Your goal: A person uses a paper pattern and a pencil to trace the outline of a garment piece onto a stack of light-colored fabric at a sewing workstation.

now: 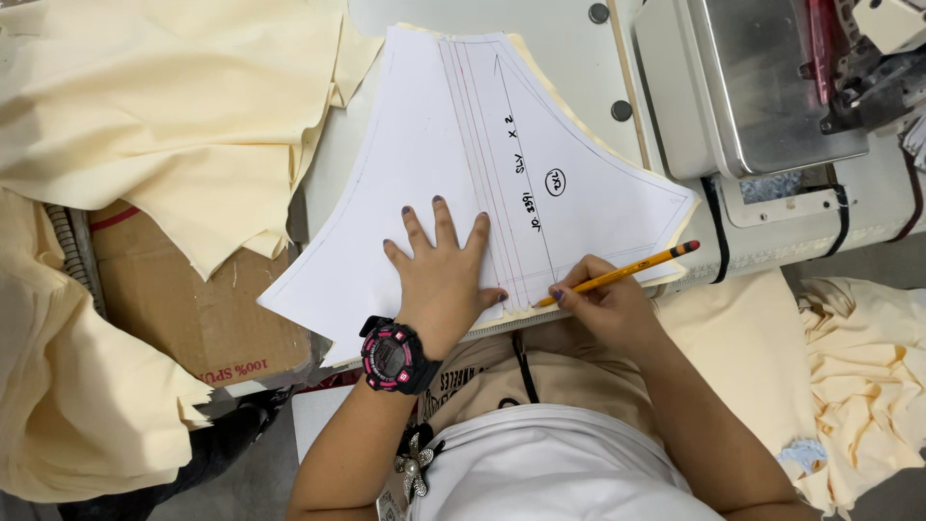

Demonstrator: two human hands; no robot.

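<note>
A brown corrugated cardboard box (198, 309) sits at the lower left, below the table edge, partly buried under folds of cream-yellow cloth (183, 106) above it and to its left. Its visible face is plain brown with a line of red print along the lower edge, seen upside down, and a red stripe near its upper left corner. A small black digital watch with pink trim (394, 355), on the person's left wrist, shows a dark round screen ringed in pink; its readout is too small to tell.
</note>
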